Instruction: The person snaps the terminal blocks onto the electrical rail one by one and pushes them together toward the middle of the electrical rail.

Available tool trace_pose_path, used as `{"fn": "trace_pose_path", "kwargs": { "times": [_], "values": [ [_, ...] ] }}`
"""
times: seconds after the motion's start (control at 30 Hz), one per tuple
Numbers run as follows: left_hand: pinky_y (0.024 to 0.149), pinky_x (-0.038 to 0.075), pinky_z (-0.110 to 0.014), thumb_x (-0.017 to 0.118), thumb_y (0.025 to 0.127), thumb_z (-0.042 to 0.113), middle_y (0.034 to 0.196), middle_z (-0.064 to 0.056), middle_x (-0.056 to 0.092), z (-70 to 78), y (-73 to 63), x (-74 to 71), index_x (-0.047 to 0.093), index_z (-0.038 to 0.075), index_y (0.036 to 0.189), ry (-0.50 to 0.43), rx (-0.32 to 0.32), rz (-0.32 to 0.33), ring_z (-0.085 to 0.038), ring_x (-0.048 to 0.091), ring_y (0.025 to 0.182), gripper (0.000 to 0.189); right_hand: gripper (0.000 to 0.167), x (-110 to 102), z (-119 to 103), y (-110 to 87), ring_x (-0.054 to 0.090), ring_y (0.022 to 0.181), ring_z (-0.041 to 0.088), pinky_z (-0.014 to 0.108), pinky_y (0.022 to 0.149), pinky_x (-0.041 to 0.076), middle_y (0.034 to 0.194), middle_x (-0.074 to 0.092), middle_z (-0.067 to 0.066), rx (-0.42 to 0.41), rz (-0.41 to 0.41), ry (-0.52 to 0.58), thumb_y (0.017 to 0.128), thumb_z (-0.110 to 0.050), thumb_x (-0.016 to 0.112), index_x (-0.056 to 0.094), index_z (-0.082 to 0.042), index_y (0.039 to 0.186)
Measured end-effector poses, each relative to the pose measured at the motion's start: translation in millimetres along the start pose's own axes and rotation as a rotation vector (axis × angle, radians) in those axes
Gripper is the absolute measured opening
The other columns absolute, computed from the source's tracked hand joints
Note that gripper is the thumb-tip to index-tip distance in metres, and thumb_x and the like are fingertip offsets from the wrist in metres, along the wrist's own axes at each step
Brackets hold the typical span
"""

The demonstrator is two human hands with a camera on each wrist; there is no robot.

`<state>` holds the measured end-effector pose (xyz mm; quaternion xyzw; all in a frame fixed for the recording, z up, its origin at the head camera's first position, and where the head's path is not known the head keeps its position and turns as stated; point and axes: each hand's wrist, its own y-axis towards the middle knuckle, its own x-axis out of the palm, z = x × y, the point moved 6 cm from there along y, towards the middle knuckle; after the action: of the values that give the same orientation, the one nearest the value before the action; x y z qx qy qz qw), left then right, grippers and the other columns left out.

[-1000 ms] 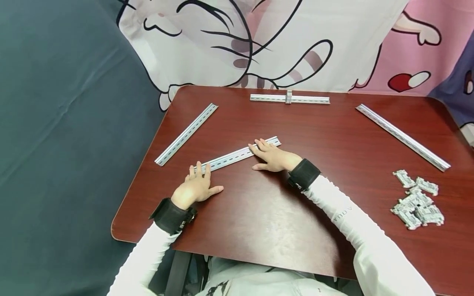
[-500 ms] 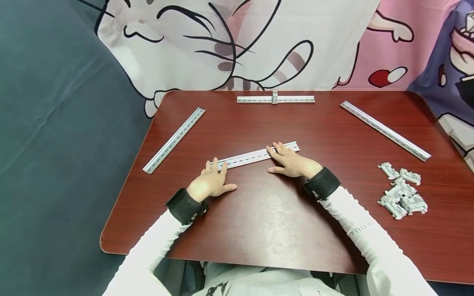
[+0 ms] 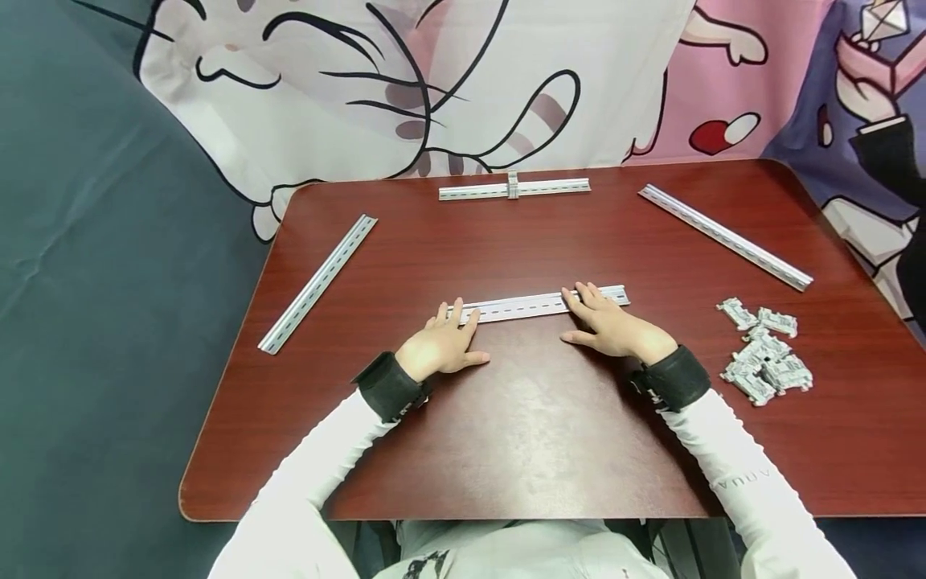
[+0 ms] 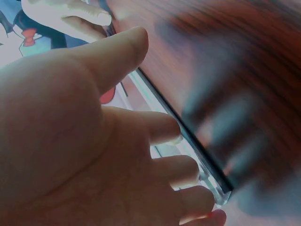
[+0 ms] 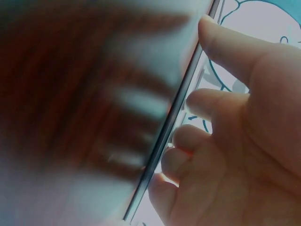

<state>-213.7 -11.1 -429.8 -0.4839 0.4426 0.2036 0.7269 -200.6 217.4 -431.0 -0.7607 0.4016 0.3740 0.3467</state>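
Note:
A slotted silver DIN rail lies across the middle of the table in the head view, nearly level with the table's front edge. My left hand rests its fingertips on the rail's left end, thumb held out to the side. Near the right end, my right hand touches the rail with its straight fingers. Neither hand curls round it. The rail's long edge shows past the left hand in the left wrist view. The right wrist view also shows that dark edge beside the fingers of the right hand.
Three more rails lie about: one at the left, one at the right, and a rail at the back with a small clip-like piece across it. Several pale clip-like pieces are heaped at the right of the brown table.
Both hands have slid the rail to the right along the table, and it has turned closer to parallel with the back rail. The head view has shifted too.

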Motion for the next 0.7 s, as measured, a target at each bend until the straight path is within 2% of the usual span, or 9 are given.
{"fn": "trace_pose_path", "kwargs": {
  "times": [0.17, 0.43, 0.7],
  "values": [
    [0.12, 0.02, -0.049, 0.046, 0.098, 0.05, 0.161, -0.024, 0.001, 2.0, -1.7, 1.1, 0.011, 0.006, 0.156, 0.0, 0.035, 0.014, -0.042, 0.006, 0.149, 0.08, 0.074, -1, -1, -6.4, 0.005, 0.144, 0.053, 0.061, 0.117, 0.01, 0.154, 0.011, 0.038, 0.015, 0.012, -0.042, 0.098, -0.03, 0.056, 0.02, 0.004, 0.152],
    [0.12, 0.02, -0.047, 0.047, 0.099, 0.046, 0.161, -0.025, 0.002, 3.3, -10.2, 9.6, 0.011, -0.007, 0.152, 0.021, 0.103, 0.05, -0.04, 0.008, 0.149, 0.084, 0.073, -5, 4, -17.1, 0.002, 0.146, 0.05, 0.063, 0.116, 0.009, 0.156, 0.01, 0.035, 0.041, -0.001, 0.036, 0.098, -0.031, 0.056, 0.02, 0.0, 0.153],
    [0.121, 0.018, -0.046, 0.049, 0.099, 0.044, 0.161, -0.025, 0.001, -0.9, -19.3, 18.0, 0.013, -0.006, 0.152, -0.023, 0.127, 0.07, -0.036, 0.005, 0.15, 0.081, 0.073, -5, 9, -28.5, 0.005, 0.146, 0.049, 0.064, 0.115, 0.011, 0.157, 0.01, 0.032, 0.067, -0.003, 0.066, 0.098, -0.035, 0.055, 0.021, -0.002, 0.153]
  ]
}}
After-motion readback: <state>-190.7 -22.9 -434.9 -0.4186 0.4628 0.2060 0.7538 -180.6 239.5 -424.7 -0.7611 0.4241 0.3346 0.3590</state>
